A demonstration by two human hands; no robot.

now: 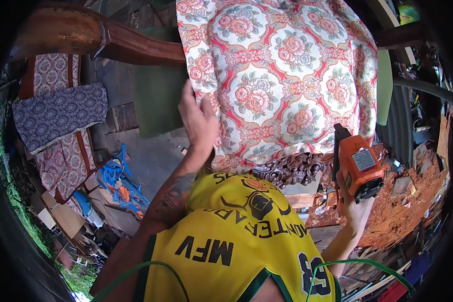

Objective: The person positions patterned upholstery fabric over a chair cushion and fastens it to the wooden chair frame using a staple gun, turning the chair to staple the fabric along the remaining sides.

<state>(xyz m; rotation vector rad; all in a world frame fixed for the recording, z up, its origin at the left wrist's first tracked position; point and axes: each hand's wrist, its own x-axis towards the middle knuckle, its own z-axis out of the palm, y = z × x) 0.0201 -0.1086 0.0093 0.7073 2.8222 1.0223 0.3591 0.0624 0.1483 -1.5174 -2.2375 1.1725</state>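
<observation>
A floral fabric (294, 90) with red, white and green rose medallions is draped over a padded piece in front of me. My left hand (200, 121) is at the fabric's left edge, thumb on the cloth and fingers around its border, pinching it. My right hand (348, 196) is closed around an orange staple gun (360, 168), held upright near the fabric's lower right corner. The gun's black nose points toward the cloth. Dark carved wood (297, 170) shows below the fabric's near edge, close to my body.
A curved wooden frame piece (95, 38) reaches in from the left. Beside it, dark patterned cushioning (60, 116) lies over upholstered pieces. Blue straps (118, 178) lie on the floor at left. Reddish debris (402, 211) covers the ground at right.
</observation>
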